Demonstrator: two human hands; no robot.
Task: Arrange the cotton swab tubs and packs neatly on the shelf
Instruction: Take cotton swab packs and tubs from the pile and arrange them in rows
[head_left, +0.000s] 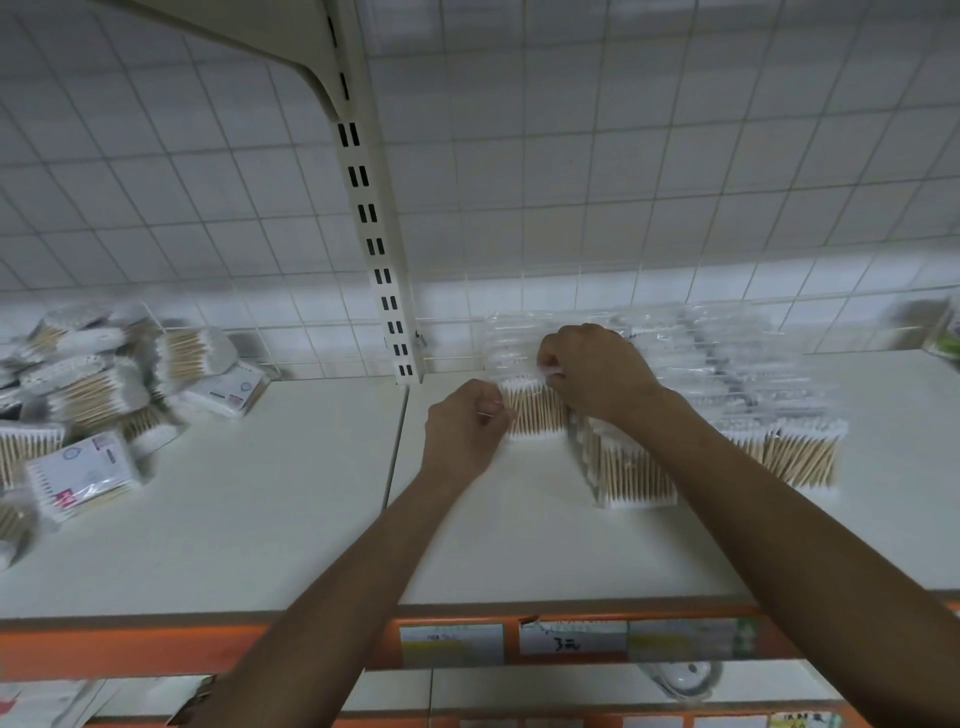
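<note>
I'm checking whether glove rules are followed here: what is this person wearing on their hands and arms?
Nothing that shows: the left hand and right hand have no gloves, no visible ring or watch, and both forearms are uncovered down to the frame's lower edge, with no sleeve in view.

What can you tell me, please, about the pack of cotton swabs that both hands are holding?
The pack is a clear plastic wrap of wooden sticks with white cotton tips at both ends. It stands upright on the white shelf, sticks vertical, at the left end of a row of similar packs. The left hand pinches its left edge and the right hand grips its top.
</note>
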